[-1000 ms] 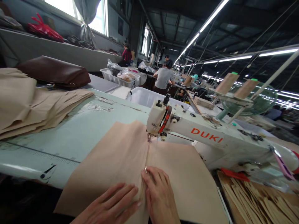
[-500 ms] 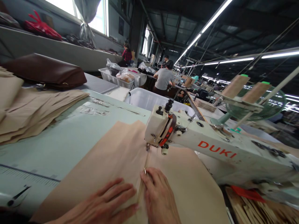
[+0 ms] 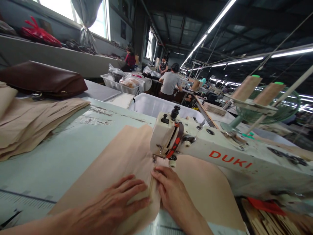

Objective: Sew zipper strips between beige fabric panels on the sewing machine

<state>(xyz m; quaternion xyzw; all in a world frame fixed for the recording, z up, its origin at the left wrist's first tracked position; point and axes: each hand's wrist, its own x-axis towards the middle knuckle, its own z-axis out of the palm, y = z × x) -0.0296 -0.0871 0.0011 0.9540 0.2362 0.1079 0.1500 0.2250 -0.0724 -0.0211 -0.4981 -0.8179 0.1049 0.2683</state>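
A tan piece of fabric [image 3: 105, 166] lies on the pale green sewing table, passing under the head of a white sewing machine [image 3: 163, 132]. Down its middle runs a narrow zipper [image 3: 152, 186] that leads to the presser foot [image 3: 154, 159]. My left hand [image 3: 122, 199] rests flat on the fabric left of the zipper, fingers stretched out. With bent fingers, my right hand [image 3: 172, 187] pinches the small gold zipper pull [image 3: 154, 168] just in front of the presser foot. The fingertips partly cover the pull.
Stacked tan pieces [image 3: 36, 120] and a dark brown leather bag [image 3: 44, 80] lie at left. Behind the machine stands a white plastic bin [image 3: 156, 105]. Thread cones [image 3: 246, 87] stand at right, above the machine arm. Other people sit and stand farther back.
The fabric and both hands have moved forward toward the machine head. The zipper pull now lies close to the presser foot, and the fabric's near edge has come into view.
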